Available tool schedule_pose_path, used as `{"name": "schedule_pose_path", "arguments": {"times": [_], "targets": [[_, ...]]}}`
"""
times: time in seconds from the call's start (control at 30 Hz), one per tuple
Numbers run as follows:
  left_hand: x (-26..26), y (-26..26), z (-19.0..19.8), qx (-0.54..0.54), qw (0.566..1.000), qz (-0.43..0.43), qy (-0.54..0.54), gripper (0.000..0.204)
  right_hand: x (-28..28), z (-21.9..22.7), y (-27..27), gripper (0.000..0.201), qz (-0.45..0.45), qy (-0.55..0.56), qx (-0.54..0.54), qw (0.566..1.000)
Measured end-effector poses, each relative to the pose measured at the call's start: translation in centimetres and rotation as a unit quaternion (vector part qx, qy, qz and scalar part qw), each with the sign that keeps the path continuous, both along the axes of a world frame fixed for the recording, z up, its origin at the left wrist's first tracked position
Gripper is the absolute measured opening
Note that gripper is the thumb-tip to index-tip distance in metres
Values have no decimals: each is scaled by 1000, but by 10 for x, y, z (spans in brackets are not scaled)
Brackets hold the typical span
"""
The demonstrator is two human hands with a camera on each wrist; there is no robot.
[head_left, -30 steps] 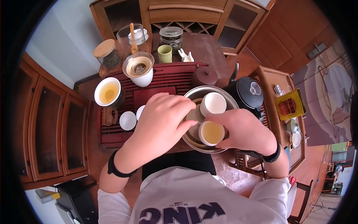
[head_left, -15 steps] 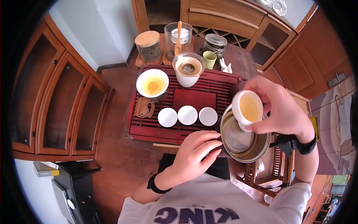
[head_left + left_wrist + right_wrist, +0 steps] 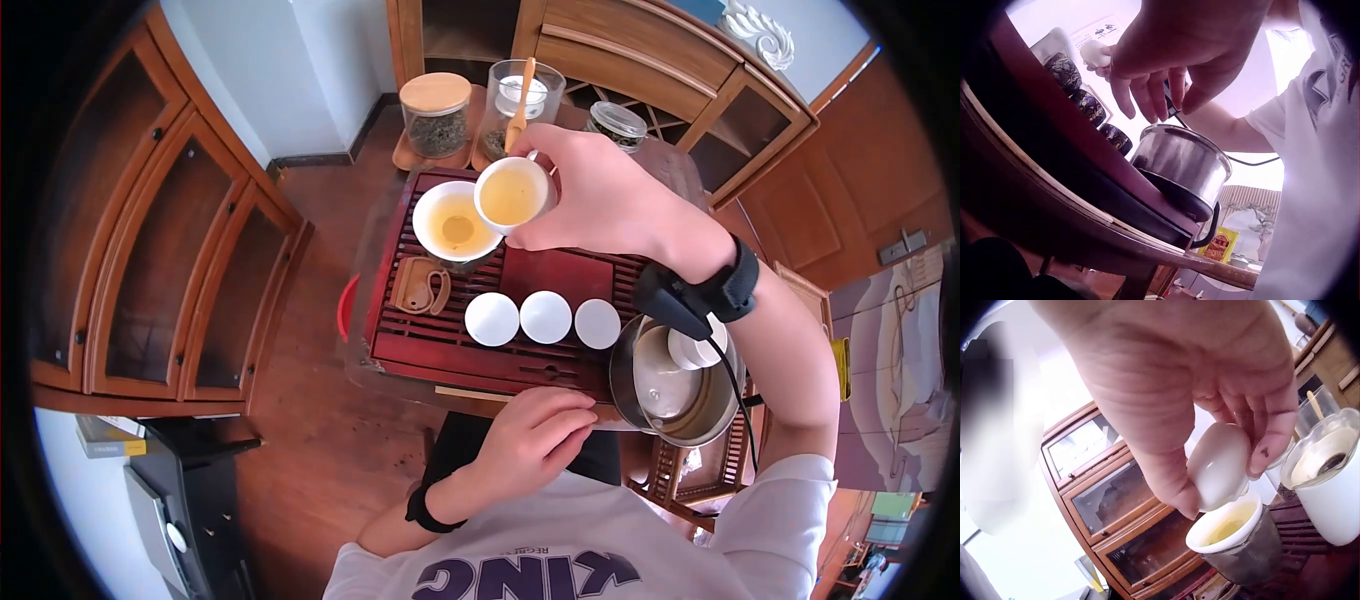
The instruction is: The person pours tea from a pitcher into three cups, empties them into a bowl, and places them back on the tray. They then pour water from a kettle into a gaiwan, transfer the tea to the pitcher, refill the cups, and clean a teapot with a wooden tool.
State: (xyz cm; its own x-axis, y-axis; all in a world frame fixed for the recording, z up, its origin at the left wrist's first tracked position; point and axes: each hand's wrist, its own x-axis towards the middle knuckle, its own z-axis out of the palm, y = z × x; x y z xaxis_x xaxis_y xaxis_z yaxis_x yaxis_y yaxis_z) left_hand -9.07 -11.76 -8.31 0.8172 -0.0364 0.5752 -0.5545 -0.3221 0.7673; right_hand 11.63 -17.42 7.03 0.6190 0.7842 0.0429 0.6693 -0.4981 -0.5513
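Observation:
My right hand (image 3: 610,200) pinches a small white cup (image 3: 512,195) of yellow tea between thumb and fingers. In the head view that cup overlaps the rim of a wider white tea bowl (image 3: 430,212), which also holds yellow tea. From the right wrist, the held cup (image 3: 1219,465) appears tipped, just above the dark-sided bowl (image 3: 1241,553). My left hand (image 3: 525,440) is empty, fingers loosely bent, by the tray's front edge. Right of it sits a metal pot (image 3: 650,345) with a second white cup (image 3: 695,350) inside.
Three white-lined cups (image 3: 545,317) stand in a row on the red tea tray (image 3: 470,362), beside a wooden piece (image 3: 410,285). A strainer (image 3: 1310,465) sits on a white pitcher (image 3: 1332,509). Behind are glass jars (image 3: 437,125). A cable (image 3: 735,385) hangs from my right wrist.
My right hand has lifted one cup of tea from the metal pot and carried it left to the tea bowl. My left hand has drawn back from the pot. The head view has shifted.

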Motion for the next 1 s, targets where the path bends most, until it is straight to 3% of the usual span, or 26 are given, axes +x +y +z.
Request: {"name": "schedule_pose_path", "arguments": {"times": [0.27, 0.43, 0.53, 0.67, 0.77, 0.87, 0.93, 1.0], "targets": [[-5, 8, -6, -14, 1000, 10, 16, 21, -5, -8, 27, 53, -6, -65, -42, 997], [-6, 10, -9, -16, 1000, 12, 16, 20, -3, -18, 28, 41, 19, -147, -9, 989], [-6, 11, -9, -19, 1000, 8, 18, 20, -4, -18, 27, 51, 25, -166, -12, 986], [-6, 10, -9, -21, 1000, 6, 20, 20, -6, -22, 26, 51, 30, -200, 4, 979], [-6, 10, -9, -20, 1000, 8, 21, 19, -7, -24, 27, 52, 49, -251, 5, 967], [-6, 10, -8, -21, 999, 7, 24, 19, -7, -26, 27, 40, 64, -291, 5, 955], [-7, 9, -8, -22, 999, 6, 25, 19, -6, -29, 27, 51, 89, -375, 13, 923], [-7, 9, -9, -20, 999, 7, 26, 18, -9, -24, 27, 48, 115, -427, 0, 897]]}}
